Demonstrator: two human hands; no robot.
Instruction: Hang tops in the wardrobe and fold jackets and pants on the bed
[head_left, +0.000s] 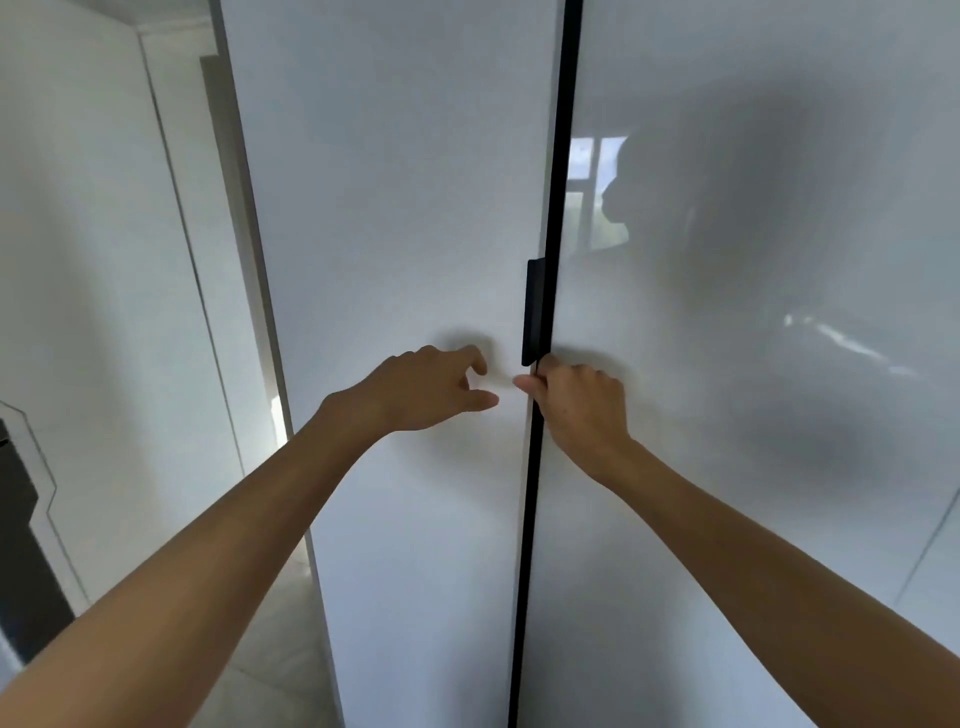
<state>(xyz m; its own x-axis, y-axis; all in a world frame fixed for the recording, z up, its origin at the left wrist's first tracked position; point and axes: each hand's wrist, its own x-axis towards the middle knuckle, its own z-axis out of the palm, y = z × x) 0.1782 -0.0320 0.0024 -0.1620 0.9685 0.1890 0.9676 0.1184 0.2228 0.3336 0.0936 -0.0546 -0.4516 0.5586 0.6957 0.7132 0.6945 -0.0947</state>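
A white, glossy wardrobe (363, 104) is seen close up, its left door (395, 234) and right door (779, 545) parted by a narrow black gap (523, 571). A black handle (534, 312) is fixed upright on the right edge of the left door. The right hand (576, 410) is placed just below this handle: its fingers (582, 376) are curled at the gap and its thumb (527, 385) is laid across the left door's edge. The left hand (421, 389) is held close to the left door, fingers loosely bent, with nothing in it. A window and a dark silhouette are reflected in the right door. A white wall (78, 260) and pale floor (270, 649) are seen at the left.
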